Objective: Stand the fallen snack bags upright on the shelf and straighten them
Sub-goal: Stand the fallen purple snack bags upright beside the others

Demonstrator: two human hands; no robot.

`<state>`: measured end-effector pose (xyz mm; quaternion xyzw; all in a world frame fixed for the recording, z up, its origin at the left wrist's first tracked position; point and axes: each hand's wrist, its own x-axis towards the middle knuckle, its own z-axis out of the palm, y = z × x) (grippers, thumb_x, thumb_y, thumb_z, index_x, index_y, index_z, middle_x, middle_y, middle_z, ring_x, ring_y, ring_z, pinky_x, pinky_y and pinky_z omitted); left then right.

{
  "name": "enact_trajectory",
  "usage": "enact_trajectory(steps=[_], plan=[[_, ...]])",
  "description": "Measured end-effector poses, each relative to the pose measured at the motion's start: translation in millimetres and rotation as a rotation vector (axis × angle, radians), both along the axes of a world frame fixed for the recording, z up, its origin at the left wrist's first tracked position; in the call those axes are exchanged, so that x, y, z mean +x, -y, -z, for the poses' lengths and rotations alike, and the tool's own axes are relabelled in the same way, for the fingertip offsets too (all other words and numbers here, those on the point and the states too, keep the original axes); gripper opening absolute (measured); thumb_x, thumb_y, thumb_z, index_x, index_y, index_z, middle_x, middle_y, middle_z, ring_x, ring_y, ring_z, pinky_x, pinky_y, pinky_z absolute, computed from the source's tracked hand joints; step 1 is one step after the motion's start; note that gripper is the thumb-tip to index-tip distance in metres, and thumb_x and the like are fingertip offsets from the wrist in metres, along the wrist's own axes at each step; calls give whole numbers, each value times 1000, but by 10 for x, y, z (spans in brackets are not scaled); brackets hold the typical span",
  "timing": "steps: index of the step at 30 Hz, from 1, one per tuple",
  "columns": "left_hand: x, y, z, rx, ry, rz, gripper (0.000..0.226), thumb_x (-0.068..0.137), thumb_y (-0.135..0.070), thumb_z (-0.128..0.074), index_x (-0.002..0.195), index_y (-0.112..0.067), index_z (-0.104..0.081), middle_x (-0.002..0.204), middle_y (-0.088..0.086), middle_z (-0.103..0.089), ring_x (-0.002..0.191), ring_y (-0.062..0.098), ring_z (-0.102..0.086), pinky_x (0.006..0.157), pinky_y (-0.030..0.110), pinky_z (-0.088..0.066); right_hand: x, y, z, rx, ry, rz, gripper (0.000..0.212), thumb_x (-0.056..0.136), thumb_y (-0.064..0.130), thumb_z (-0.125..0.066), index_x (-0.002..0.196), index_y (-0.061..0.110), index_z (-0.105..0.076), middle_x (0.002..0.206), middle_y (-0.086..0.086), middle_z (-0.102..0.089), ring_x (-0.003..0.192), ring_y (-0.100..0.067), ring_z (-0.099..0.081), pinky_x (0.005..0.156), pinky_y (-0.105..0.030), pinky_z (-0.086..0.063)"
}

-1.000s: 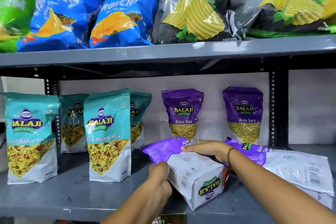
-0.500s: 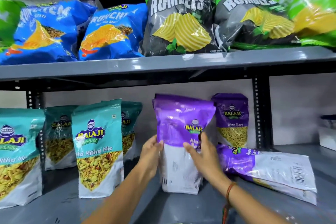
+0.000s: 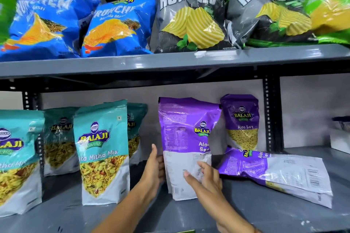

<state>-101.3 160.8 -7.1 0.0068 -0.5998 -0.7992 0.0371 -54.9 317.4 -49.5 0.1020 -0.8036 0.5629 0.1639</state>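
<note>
A purple Aloo Sev bag (image 3: 186,138) stands upright mid-shelf on the lower grey shelf (image 3: 246,215), its printed back panel turned toward me. My left hand (image 3: 155,166) presses flat against its left edge. My right hand (image 3: 207,176) lies on its lower right front with fingers spread, so the bag is held between both hands. A second purple Aloo Sev bag (image 3: 280,174) lies flat to the right, barcode side up. A third purple bag (image 3: 240,121) stands at the back wall.
Several teal Mitha Mix bags (image 3: 102,149) stand upright at the left. On the upper shelf (image 3: 132,64) blue Crunchem bags (image 3: 117,26) and Rumbles bags (image 3: 191,15) lean or lie tilted. A black upright post (image 3: 271,111) rises at the right.
Both hands lifted the purple bag from lying on the shelf and stood it upright. It now rests on its base, with the right hand lower on its front.
</note>
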Motion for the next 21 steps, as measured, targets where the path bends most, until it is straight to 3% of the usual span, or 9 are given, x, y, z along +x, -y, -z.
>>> enact_trajectory(steps=[2, 4, 6, 8, 10, 13, 16, 18, 21], plan=[[-12, 121, 11, -40, -1, -45, 78, 92, -69, -24, 83, -9, -72, 60, 8, -73, 62, 21, -70, 67, 31, -53, -25, -48, -96, -76, 38, -93, 58, 78, 57, -64, 129, 41, -41, 129, 10, -32, 132, -10, -33, 114, -29, -26], [-14, 206, 15, -104, -6, -66, 68, 95, -63, -33, 83, -9, -73, 49, 6, -64, 47, 17, -66, 67, 29, -55, -72, -141, -167, -149, 97, -199, 68, 60, 69, -67, 121, 43, -49, 136, 9, -42, 127, -6, -43, 113, -31, -32], [3, 193, 17, -117, -27, -108, 38, 97, -42, -49, 87, -10, -67, 55, 2, -57, 44, 11, -57, 53, 23, -53, -118, -182, -166, -96, 90, -190, 90, 48, 75, -69, 128, 41, -45, 138, 12, -40, 128, -4, -39, 116, -34, -31], [25, 104, 19, -91, -65, -101, 14, 98, -24, -55, 98, -12, -59, 74, 3, -59, 58, 10, -55, 42, 16, -50, -122, -151, -127, 29, 50, -88, 103, 45, 71, -74, 134, 40, -33, 129, 14, -33, 125, -5, -32, 113, -31, -30], [57, -7, 21, -80, -57, -8, 21, 99, -28, -51, 110, -12, -60, 91, 3, -67, 72, 9, -62, 47, 16, -51, -138, -109, -86, 78, 2, -50, 93, 49, 60, -80, 127, 37, -35, 123, 11, -38, 119, -7, -38, 107, -29, -35], [81, -61, 84, -101, -21, 61, 35, 97, -42, -48, 114, -17, -66, 100, 0, -74, 76, 7, -68, 64, 24, -49, -299, -215, -98, 9, 17, -106, 57, 64, 29, -81, 113, 31, -51, 114, 1, -63, 103, -11, -62, 93, -35, -53], [61, 13, 95, -143, -47, -44, 35, 91, -48, -56, 111, -20, -65, 83, -4, -68, 77, 11, -60, 75, 29, -42, -368, -387, -188, -125, 68, -195, 43, 80, -17, -55, 109, 15, -61, 95, 2, -71, 74, 5, -68, 66, -15, -54], [23, 90, 124, -130, -83, -65, 37, 89, -40, -62, 119, -18, -59, 82, -4, -61, 74, 9, -55, 73, 25, -41, -408, -445, -190, -176, 56, -193, 40, 83, -19, -52, 103, 14, -63, 94, 2, -72, 69, 10, -68, 62, -6, -50], [20, 127, 183, -158, -106, 123, 48, 86, -21, -70, 131, -13, -54, 101, -6, -71, 85, 3, -68, 76, 18, -49, -459, -422, -133, -256, 65, -254, 33, 82, -6, -68, 108, 13, -61, 100, 3, -75, 78, 2, -71, 67, -10, -54]])
